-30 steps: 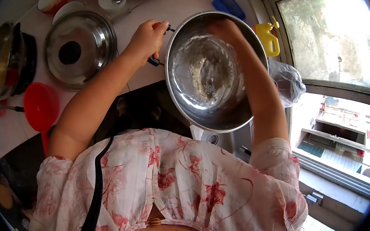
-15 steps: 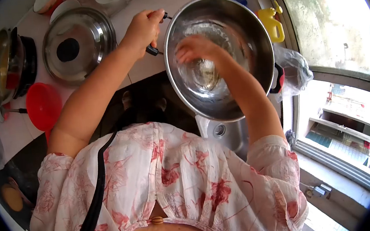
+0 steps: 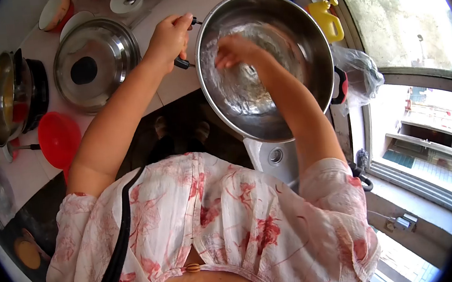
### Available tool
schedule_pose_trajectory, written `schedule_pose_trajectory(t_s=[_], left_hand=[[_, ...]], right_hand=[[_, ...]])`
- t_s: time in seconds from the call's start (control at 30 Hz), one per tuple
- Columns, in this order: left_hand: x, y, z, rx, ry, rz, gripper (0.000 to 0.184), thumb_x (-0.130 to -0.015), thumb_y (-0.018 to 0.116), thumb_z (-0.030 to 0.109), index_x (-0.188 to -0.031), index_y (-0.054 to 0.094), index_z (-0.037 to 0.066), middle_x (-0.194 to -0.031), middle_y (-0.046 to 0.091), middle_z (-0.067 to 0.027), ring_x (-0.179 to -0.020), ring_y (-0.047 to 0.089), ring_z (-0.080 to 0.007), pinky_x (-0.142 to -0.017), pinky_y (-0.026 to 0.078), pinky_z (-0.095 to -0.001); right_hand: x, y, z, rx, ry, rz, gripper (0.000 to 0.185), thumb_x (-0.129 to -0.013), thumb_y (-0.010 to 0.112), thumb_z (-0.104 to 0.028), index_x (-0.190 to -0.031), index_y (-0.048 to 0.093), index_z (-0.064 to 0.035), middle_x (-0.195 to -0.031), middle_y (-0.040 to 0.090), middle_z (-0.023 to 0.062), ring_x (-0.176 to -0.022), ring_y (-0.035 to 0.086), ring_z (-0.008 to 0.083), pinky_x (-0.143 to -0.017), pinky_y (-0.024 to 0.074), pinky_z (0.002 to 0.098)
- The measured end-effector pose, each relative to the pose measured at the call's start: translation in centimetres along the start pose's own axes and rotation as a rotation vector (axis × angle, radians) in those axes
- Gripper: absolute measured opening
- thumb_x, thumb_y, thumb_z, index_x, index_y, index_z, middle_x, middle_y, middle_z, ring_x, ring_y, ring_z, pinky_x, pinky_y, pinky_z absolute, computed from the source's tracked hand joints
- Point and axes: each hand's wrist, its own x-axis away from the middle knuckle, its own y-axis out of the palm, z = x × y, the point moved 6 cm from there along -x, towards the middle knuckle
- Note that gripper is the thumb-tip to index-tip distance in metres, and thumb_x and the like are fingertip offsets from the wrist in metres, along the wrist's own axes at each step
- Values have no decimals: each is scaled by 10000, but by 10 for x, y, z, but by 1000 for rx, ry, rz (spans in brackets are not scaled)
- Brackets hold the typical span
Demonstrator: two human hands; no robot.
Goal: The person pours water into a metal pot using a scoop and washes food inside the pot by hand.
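A large steel pot (image 3: 303,35) is held tilted over the counter and the sink's edge, with water moving inside it. My left hand (image 3: 170,37) is wrapped round the black handle (image 3: 181,63) on the pot's left side. Inside the pot is my right hand (image 3: 236,51), slightly blurred, its fingers bent and pointing left above the water. Whether its fingertips touch anything cannot be made out. A second handle (image 3: 342,84), black and red, shows at the pot's right side.
Left of the pot lie a steel lid (image 3: 109,57), a red ladle (image 3: 60,138) and another pan (image 3: 1,97). Bowls (image 3: 54,12) stand behind. The sink (image 3: 275,160) is below the pot. A yellow bottle (image 3: 326,21) and plastic bag (image 3: 360,73) are near the window.
My right hand has moved from the pot's far right wall to its left part, and its fingers now show. My left hand keeps hold of the handle. The water's surface has shifted.
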Motion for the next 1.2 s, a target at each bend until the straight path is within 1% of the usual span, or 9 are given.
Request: schedule_pose_trajectory(t_s=[0.13,0.3,0.4,0.47,0.6,0.83,0.93,1.07,1.2], left_hand=[[2,2,0,-1,-32,16,321,-861,506,346,-827,478,28,-510,361,27,-366,282,-63,-362,275,-223],[0,0,0,31,5,-10,330,-863,505,350,-829,475,24,-507,357,28,-372,287,-63,-365,281,-225],[3,1,2,36,-21,0,322,-864,503,341,-828,475,22,-506,354,27,-375,287,-64,-366,280,-222],[2,1,-1,35,-11,-5,318,-864,504,338,-827,474,23,-506,352,27,-377,284,-64,-367,278,-222],[1,1,2,12,-19,23,306,-863,503,327,-822,472,25,-505,348,29,-379,279,-63,-371,270,-226],[-1,0,0,24,5,-20,304,-866,494,283,-839,499,-20,-507,404,-6,-380,331,-87,-367,301,-237],[-2,1,-1,23,-17,-16,309,-866,494,338,-815,468,34,-496,340,35,-372,276,-58,-372,271,-226],[-2,2,1,-11,-8,-21,304,-867,493,334,-817,469,34,-494,339,36,-371,279,-58,-372,277,-225],[-2,1,0,0,-2,-17,304,-864,499,332,-820,473,32,-494,340,35,-373,283,-56,-369,272,-222]], right_hand=[[4,-84,9,-203,-182,298,270,-829,459,-204,-911,566,30,-791,640,170,-661,645,239,-544,510,290],[56,-106,68,159,174,237,297,-839,458,-243,-892,558,32,-722,646,131,-562,625,220,-489,476,292],[84,-66,62,566,87,190,339,-840,463,-270,-956,548,38,-943,615,189,-751,628,240,-631,491,354],[106,-53,31,1252,-351,739,511,-835,474,-365,-1138,466,47,-1252,406,243,-1119,458,294,-892,385,415],[77,-42,55,1247,-42,681,876,-785,434,-572,-1316,186,79,-1388,125,257,-1290,115,397,-1044,156,416],[70,16,45,1251,-284,636,874,-770,462,-560,-1317,195,68,-1394,97,255,-1298,103,386,-1046,154,423],[82,31,44,1270,-448,350,790,-758,493,-533,-1329,248,-46,-1420,123,162,-1313,116,319,-1034,166,474],[79,-13,33,1314,-388,418,761,-752,499,-546,-1355,225,-171,-1437,127,44,-1311,120,315,-990,141,593],[81,-40,43,1265,-77,661,845,-730,523,-572,-1368,186,-131,-1438,94,107,-1303,91,377,-984,170,584]])
